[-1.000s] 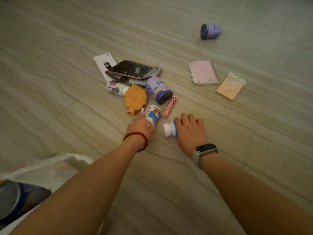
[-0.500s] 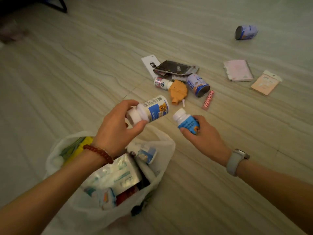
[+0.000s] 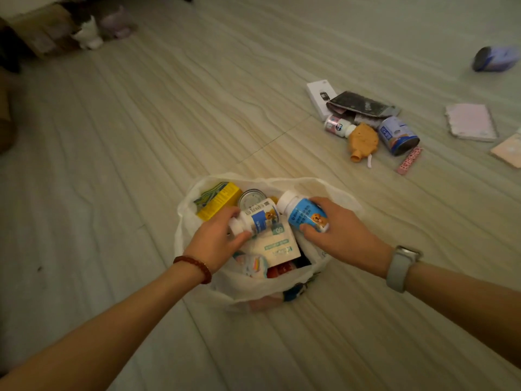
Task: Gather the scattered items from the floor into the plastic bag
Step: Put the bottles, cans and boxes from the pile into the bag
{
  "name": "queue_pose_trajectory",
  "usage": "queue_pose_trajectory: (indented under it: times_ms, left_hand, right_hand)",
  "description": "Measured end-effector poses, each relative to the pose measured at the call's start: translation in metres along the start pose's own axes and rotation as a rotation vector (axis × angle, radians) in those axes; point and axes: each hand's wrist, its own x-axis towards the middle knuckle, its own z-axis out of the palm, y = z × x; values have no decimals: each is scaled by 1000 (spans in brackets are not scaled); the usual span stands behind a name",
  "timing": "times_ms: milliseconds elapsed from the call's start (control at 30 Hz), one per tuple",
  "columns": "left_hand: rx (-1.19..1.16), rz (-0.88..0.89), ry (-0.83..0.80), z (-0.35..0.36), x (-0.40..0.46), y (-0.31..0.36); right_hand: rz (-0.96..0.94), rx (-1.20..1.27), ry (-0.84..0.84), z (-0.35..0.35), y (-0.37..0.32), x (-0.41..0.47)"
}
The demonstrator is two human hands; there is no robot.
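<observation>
A white plastic bag (image 3: 253, 289) stands open on the floor, holding a yellow box (image 3: 218, 200), a tin and a white carton. My left hand (image 3: 215, 239) grips a white bottle with a blue label (image 3: 258, 217) over the bag's mouth. My right hand (image 3: 335, 235) grips a blue bottle with a white cap (image 3: 304, 211) right beside it, also above the opening. Further right on the floor lie an orange toy (image 3: 362, 142), a blue can (image 3: 397, 135), a small white bottle (image 3: 337, 127), a pink tube (image 3: 409, 160) and a dark pouch (image 3: 363, 104).
A white box (image 3: 320, 94) lies beside the pouch. A pink pad (image 3: 470, 122), a peach packet (image 3: 507, 150) and another blue can (image 3: 494, 59) lie at the far right. Cardboard and pale soft objects (image 3: 90, 35) sit at the top left.
Both hands picked up their bottles from the floor pile and carried them leftward and back to the bag; they are now held over its open mouth.
</observation>
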Motion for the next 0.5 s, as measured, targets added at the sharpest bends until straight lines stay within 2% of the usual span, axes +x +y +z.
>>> queue_pose_trajectory:
  times_ms: [167,267,367,433,500]
  left_hand:
    - [388,139,14,8,-2,-9]
    - [336,92,159,2,-2,-14]
    - [245,-202,317,-7,-4,-25]
    - [91,-479,275,-12,-6,-32]
    - [-190,-672,202,-15,-7,-39]
  right_hand:
    - [-64,19,1,13,-9,0]
    - [-72,27,14,21,-19,7]
    - [-109,-16,-19,26,-25,9]
    - [-141,-75,-73,30,-27,8]
    - [-159,-101,-101,35,-29,6]
